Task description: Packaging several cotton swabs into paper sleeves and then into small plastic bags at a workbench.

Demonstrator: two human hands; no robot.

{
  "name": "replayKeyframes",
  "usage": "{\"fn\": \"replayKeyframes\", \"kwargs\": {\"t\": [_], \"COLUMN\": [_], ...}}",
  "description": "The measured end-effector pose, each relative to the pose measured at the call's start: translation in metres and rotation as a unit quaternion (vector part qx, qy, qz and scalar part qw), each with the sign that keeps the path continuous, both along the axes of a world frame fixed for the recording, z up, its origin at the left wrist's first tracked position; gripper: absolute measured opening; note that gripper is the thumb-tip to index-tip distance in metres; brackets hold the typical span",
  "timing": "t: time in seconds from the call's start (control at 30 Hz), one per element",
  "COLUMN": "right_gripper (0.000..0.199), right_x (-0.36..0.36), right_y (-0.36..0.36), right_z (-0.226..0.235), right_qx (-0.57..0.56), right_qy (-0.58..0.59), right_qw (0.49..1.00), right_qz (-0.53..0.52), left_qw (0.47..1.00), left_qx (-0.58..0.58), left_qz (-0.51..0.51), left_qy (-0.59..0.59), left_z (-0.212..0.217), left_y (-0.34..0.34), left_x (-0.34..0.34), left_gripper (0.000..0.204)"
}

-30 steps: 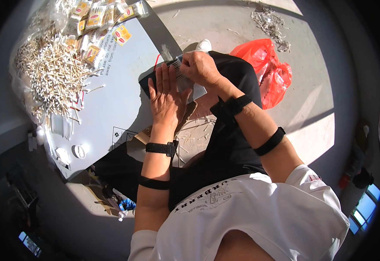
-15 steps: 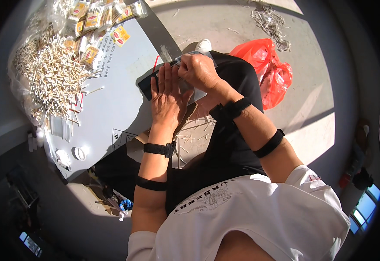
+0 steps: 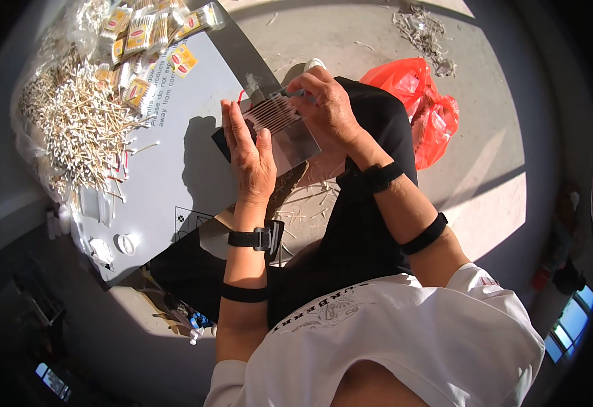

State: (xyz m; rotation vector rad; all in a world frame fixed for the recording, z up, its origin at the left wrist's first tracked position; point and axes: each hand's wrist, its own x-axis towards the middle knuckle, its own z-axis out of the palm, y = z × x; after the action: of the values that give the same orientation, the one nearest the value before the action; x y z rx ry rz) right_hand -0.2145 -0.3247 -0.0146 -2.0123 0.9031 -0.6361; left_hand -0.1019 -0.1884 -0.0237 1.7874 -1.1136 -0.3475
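Observation:
A flat row of cotton swabs (image 3: 274, 114) lies side by side at the table's right edge, with a clear plastic sheet or bag (image 3: 301, 144) around or under it; I cannot tell which. My left hand (image 3: 247, 163) is held along the row's left side, fingers stretched out and the thumb near the swabs. At the row's upper right end, my right hand (image 3: 327, 108) has its fingertips bent together in a pinch; what they grip is hidden. A dark flat piece (image 3: 222, 140) shows beneath the left fingers.
A big heap of loose cotton swabs (image 3: 72, 122) spills from a clear bag on the grey table (image 3: 174, 163). Filled swab packets (image 3: 139, 32) lie at the back. A white ring (image 3: 126, 243) sits near the front. Red plastic bags (image 3: 432, 119) stand on the floor at right.
My left hand has lifted off and rolled open to the left, uncovering the swab row. My right hand has shifted slightly to the right and its fingers have moved to the row's end.

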Motion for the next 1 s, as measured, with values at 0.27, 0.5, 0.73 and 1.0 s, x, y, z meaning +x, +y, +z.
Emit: {"fn": "replayKeyframes", "kwargs": {"t": [0.27,0.5,0.73,1.0], "right_gripper": [0.069,0.066,0.067,0.068], "right_x": [-0.008,0.0,0.0,0.0], "right_y": [-0.026,-0.03,-0.03,-0.028], "right_z": [-0.001,-0.006,-0.007,-0.007], "right_qx": [-0.14,-0.163,-0.163,-0.161], "right_qy": [0.08,0.061,0.058,0.057], "right_qw": [0.972,0.958,0.958,0.959], "right_qz": [0.173,0.226,0.229,0.225], "left_qw": [0.961,0.95,0.949,0.955], "left_qx": [-0.109,-0.146,-0.169,-0.146], "left_qz": [0.064,0.062,0.08,0.086], "left_qy": [0.246,0.27,0.252,0.245], "left_z": [-0.004,0.002,-0.004,-0.007], "left_y": [-0.014,-0.025,-0.031,-0.034], "left_x": [-0.01,-0.013,-0.021,-0.023], "left_gripper": [0.064,0.057,0.059,0.062]}}
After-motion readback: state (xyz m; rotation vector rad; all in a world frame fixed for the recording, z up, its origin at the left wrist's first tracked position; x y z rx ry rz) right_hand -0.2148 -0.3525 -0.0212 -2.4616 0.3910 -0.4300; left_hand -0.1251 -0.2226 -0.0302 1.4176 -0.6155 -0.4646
